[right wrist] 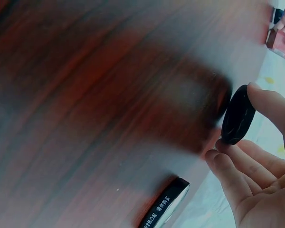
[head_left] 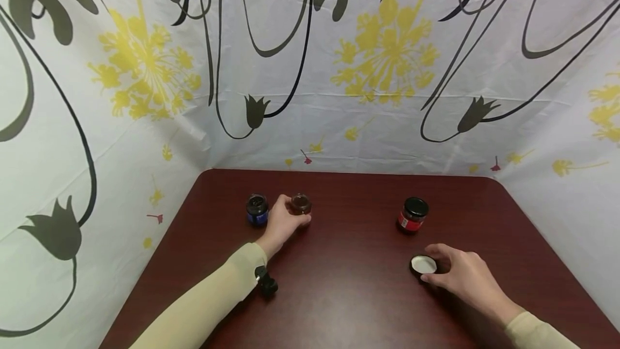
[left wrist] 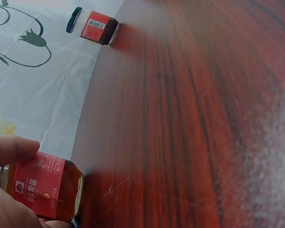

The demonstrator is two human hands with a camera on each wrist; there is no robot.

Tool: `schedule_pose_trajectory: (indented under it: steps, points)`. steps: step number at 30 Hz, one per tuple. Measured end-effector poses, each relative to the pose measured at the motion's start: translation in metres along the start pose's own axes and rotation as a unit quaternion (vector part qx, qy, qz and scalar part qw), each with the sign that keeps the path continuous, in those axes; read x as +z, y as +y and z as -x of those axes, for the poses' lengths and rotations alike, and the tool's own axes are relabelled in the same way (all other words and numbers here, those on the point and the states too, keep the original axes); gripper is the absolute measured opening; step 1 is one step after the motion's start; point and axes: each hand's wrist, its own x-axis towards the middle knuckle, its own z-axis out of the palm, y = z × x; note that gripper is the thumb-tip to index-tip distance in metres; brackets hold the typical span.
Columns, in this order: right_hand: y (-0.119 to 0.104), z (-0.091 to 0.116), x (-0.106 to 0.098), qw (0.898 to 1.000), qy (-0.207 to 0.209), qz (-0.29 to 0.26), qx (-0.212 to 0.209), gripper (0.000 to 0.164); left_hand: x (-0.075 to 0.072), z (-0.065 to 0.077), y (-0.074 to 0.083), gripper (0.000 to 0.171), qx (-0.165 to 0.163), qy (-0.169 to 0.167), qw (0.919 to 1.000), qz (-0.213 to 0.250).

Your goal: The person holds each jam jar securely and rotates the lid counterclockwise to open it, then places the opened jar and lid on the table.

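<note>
My left hand (head_left: 283, 224) grips a small glass jar (head_left: 302, 206) of brown contents, its red label (left wrist: 38, 185) facing the left wrist camera. No lid shows on that jar. Just left of the hand stands a jar with a blue label (head_left: 257, 211). Between thumb and fingertips, my right hand (head_left: 465, 276) pinches a round black lid (right wrist: 238, 115), its white inside facing up in the head view. Another black lid (right wrist: 165, 203), with printed text on its rim, lies on the table below that hand. The hand hides it from the head view.
A red-labelled jar (head_left: 412, 215) with its black lid on stands beyond my right hand. The dark red wood table (head_left: 349, 263) meets a patterned white cloth (head_left: 310, 69) at its back and sides. A black device (head_left: 266, 281) sits at my left wrist.
</note>
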Motion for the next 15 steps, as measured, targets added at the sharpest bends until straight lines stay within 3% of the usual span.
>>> schedule_pose_trajectory:
  steps: [15]
  points:
    - [0.0014,0.0033,0.0022,0.999,0.013,0.031,-0.03,0.056,-0.0004,-0.0005,-0.0037,0.051,0.002,0.003,0.9999,-0.014]
